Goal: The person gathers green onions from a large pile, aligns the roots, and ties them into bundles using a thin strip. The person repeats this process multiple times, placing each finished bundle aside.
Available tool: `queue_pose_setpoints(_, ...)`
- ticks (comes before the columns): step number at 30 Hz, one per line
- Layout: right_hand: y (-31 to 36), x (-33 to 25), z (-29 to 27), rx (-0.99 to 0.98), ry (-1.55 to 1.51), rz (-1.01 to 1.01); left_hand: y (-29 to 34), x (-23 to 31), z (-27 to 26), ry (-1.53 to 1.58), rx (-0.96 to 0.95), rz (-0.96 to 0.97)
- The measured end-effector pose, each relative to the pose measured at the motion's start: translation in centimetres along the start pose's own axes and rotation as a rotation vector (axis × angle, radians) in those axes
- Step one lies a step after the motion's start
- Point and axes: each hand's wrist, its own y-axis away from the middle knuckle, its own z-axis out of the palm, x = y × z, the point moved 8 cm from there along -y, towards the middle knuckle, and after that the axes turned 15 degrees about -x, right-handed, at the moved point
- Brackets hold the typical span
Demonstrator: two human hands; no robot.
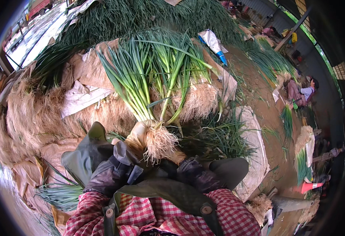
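A bunch of green onions (144, 88) fans out in front of me, with long green leaves, pale stems and a tangle of roots (159, 142) toward my lap. My left hand (137, 137), in a tan glove, is closed around the stems just above the roots. My right hand (177, 157), also gloved, sits low beside the roots on their right; its fingers are mostly hidden behind them. More green onions (198, 100) lie just beyond on a brown sheet, roots facing me.
A big heap of green onions (141, 17) rises at the back, and a rooty pile (34, 114) stands at left. Loose leaves (223, 135) and a pale sack (255, 153) lie on my right. Farther right are a seated person (304, 92) and an orange cone (310, 186).
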Motion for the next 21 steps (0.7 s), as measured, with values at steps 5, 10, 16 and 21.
queue_pose_setpoints(5, 1.3, 9.0, -3.5, 0.348, -1.629, 0.395, 0.2, -1.2, -0.3, -0.017, -0.055, -0.143)
queue_pose_setpoints(10, -3.2, 6.7, -3.3, 0.374, -1.879, 0.425, 0.6, -0.7, -0.3, 0.12, -0.105, -0.034)
queue_pose_setpoints(16, -0.7, 1.4, -1.2, 0.379, -1.613, 0.524, 0.9, 0.1, -0.1, 0.168, -0.185, 0.055)
queue_pose_setpoints(21, -1.9, 8.5, -3.2, 0.306, -1.85, 0.498, 0.4, -1.2, -0.1, 0.099, -0.106, -0.028)
